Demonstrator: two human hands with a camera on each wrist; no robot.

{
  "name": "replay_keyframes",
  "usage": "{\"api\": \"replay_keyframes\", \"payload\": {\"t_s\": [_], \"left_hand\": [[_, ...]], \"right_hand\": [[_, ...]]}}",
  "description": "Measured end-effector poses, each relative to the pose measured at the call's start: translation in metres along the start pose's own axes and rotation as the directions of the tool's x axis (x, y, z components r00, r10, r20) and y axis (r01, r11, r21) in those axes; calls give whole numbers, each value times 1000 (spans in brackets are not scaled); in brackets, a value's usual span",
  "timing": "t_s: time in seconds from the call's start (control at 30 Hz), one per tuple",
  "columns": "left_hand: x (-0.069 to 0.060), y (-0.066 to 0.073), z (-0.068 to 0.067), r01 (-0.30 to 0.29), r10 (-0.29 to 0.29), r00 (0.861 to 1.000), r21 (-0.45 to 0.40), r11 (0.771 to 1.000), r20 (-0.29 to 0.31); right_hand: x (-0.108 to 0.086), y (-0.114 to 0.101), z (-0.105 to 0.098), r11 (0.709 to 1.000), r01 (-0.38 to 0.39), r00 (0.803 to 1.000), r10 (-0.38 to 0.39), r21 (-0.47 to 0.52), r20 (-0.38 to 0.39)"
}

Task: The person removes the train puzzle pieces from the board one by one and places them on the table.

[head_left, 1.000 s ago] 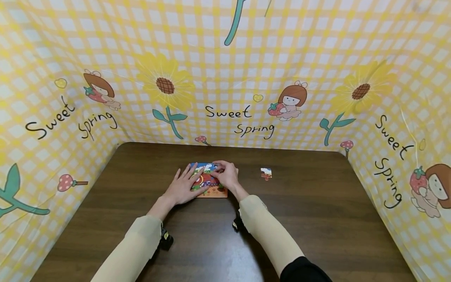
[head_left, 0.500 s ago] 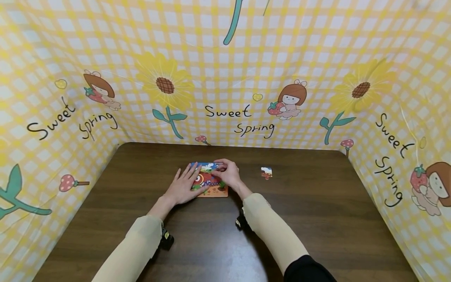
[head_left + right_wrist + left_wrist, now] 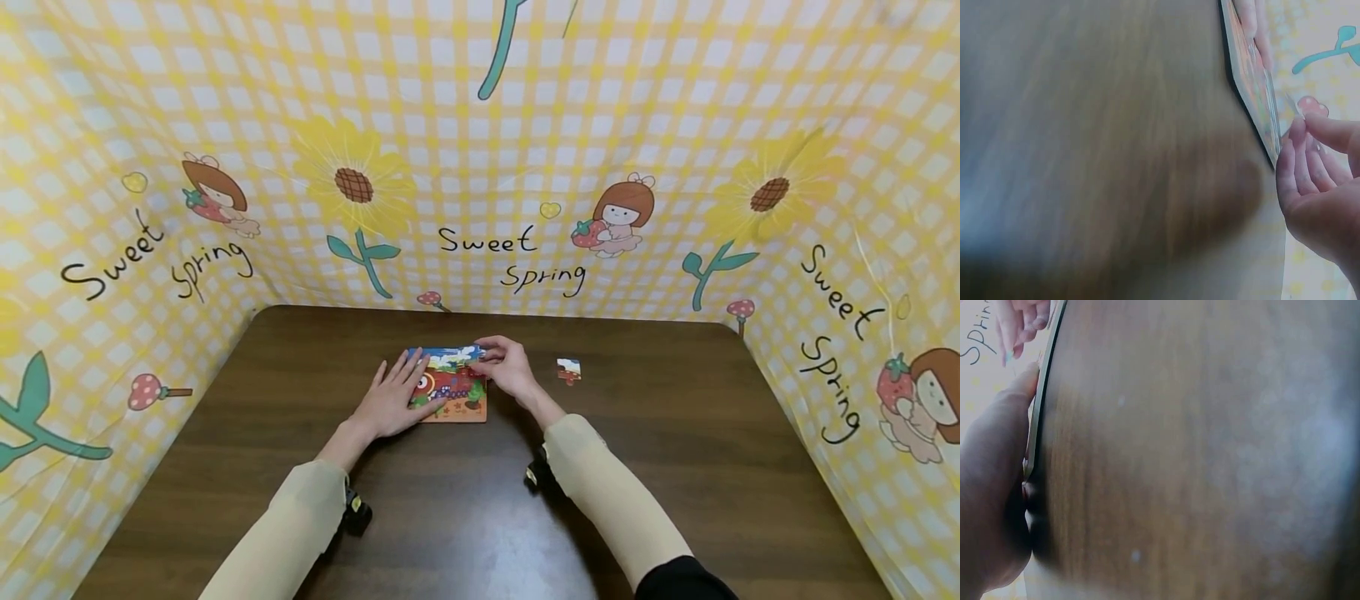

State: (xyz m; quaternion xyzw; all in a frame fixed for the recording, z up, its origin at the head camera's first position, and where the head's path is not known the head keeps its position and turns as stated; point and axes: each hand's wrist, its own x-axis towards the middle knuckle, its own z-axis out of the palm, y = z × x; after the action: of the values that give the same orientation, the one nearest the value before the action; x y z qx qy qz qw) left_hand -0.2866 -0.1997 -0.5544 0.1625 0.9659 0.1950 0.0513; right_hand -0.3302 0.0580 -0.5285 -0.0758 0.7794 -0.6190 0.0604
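A small colourful jigsaw puzzle (image 3: 453,406) in a flat tray, with blue sky, a red shape and an orange bottom strip, lies on the brown table. My left hand (image 3: 390,397) rests flat over its left side, fingers spread. At the puzzle's upper right corner, my right hand (image 3: 512,370) pinches a thin puzzle piece (image 3: 1293,105) between thumb and fingers, tilted up from the board; the fingers hide most of it. The tray's dark edge shows beside the left thumb (image 3: 1022,384) in the left wrist view.
One loose puzzle piece (image 3: 568,371), white, blue and brown, lies on the table (image 3: 660,433) to the right of the right hand. A yellow checked cloth (image 3: 480,167) with printed flowers walls the table at the back and both sides.
My right hand has shifted right, from over the puzzle to its upper right edge, uncovering more of the picture. The left hand stays in place, and so does the loose piece.
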Motion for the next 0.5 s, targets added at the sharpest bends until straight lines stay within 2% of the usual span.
{"api": "replay_keyframes", "payload": {"t_s": [0.1, 0.23, 0.37, 0.5], "left_hand": [[2, 1, 0, -4, 4, 1000, 9, 1000, -1], [5, -5, 5, -2, 2, 1000, 9, 1000, 6], [8, -14, 11, -7, 7, 1000, -2, 1000, 1], [8, -17, 12, -17, 17, 1000, -10, 1000, -7]], "right_hand": [[-2, 2, -10, 999, -16, 1000, 16, 36, -2], [-7, 6, -26, 999, -18, 1000, 18, 51, 2], [-14, 5, -44, 999, -13, 1000, 13, 32, 1], [-19, 5, -62, 1000, -12, 1000, 12, -1, -18]]}}
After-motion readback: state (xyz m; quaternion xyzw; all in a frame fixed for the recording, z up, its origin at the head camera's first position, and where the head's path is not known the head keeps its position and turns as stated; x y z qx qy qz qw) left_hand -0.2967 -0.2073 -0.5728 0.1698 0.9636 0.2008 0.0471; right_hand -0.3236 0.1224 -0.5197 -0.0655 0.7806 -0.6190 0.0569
